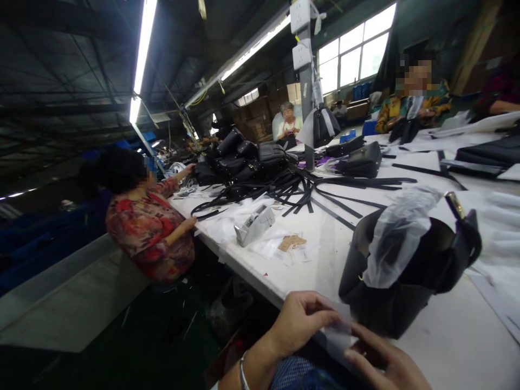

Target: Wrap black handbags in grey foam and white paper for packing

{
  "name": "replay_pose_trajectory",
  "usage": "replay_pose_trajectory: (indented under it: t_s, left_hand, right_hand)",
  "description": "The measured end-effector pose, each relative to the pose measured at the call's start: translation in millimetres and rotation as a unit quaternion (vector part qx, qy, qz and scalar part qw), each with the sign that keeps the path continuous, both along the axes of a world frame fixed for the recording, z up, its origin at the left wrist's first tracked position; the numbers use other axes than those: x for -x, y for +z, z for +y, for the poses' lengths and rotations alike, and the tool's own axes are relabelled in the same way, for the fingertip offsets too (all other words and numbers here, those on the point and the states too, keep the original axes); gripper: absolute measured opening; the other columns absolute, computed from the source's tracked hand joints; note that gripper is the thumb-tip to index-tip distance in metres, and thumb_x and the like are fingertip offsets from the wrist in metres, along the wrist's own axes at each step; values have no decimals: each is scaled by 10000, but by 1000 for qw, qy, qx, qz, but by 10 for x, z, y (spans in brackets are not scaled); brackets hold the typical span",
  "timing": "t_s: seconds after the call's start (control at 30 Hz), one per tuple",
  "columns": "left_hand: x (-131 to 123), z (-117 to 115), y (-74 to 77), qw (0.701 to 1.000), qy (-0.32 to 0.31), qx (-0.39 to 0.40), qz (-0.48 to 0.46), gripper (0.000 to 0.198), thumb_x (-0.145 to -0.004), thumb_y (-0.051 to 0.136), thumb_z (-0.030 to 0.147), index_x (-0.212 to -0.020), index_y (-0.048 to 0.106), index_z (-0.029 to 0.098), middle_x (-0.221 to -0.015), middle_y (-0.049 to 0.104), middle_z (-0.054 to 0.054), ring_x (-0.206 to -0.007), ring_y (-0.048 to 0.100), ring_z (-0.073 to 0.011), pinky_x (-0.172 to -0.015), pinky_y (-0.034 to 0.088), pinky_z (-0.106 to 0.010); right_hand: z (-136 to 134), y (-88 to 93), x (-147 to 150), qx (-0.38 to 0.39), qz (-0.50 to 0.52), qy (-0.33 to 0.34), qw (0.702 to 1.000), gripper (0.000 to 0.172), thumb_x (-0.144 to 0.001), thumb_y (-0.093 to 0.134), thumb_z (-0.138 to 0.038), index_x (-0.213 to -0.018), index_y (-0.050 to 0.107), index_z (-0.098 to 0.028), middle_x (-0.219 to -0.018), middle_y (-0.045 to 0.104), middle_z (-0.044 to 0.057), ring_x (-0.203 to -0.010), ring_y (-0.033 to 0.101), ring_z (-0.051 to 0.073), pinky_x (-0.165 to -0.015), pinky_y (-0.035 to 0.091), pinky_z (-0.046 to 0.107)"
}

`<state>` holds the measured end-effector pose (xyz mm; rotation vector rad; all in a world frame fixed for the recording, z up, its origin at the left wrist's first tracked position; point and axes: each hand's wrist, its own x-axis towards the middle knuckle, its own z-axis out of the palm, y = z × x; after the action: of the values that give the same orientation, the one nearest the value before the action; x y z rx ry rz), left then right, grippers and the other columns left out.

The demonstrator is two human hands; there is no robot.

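Between my two hands, at the table's front edge, is a small translucent plastic sheet (340, 331); I cannot tell whether it is a flat piece or a bag. My left hand (298, 322), with a metal bangle at the wrist, pinches its left side between thumb and fingers. The right side lies in the fingers of my right hand (384, 360), partly cut off by the frame's bottom. Just beyond my hands a black handbag (390, 309) stands on the table, its top open. Crumpled thin plastic wrap (400, 238) pokes out of it, and gold-coloured metal (454, 206) shows on its strap.
On the white table (309, 276) are a grey tape dispenser (255, 223), brown tags (291, 242) and black straps (345, 200). A heap of black bags (239, 157) lies farther back by a post (306, 97). A co-worker in a patterned top (152, 227) is at the left; others work behind.
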<state>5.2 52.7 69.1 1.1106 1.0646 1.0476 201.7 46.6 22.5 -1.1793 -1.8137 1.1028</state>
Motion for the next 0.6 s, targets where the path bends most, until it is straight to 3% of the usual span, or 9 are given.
replay_pose_trajectory:
  t_s: [0.1,0.23,0.33,0.5,0.6]
  left_hand:
    - [-80,-124,-70,1000,21,-16,9,264,-739,810,361,-855,770,128,-837,775,-87,-773,703,-187,-749,522,-271]
    - [-104,-225,-180,997,71,-10,-4,299,-747,813,364,-926,752,133,-878,774,-84,-813,705,-187,-772,526,-266]
    - [-92,-280,-258,996,92,19,-8,354,-710,843,361,-958,735,132,-833,771,-72,-767,708,-176,-745,531,-256]
    - [-54,-360,-379,996,70,52,-1,365,-664,868,362,-913,716,142,-789,767,-61,-717,701,-171,-697,525,-245]
    - [-40,-391,-454,996,65,59,-4,349,-641,880,354,-846,683,152,-721,747,-38,-656,678,-154,-662,512,-237]
  right_hand:
    - [-73,44,103,51,3,14,999,329,-835,611,-519,-831,769,-230,-701,746,9,-614,691,186,-591,552,222]
    - [-210,24,148,93,14,3,996,354,-872,585,-500,-744,711,-195,-592,669,-8,-572,649,165,-563,514,231]
    - [-316,-15,68,92,18,-26,995,329,-884,582,-486,-863,728,-191,-611,681,-7,-566,654,167,-584,521,250]
    - [-360,-32,-202,20,-22,-200,979,372,-894,584,-516,-1040,721,-203,-659,717,8,-622,695,190,-648,538,278]
    - [-255,4,-273,-35,-52,-221,973,365,-892,593,-488,-1074,718,-197,-766,761,39,-653,716,204,-680,555,306]
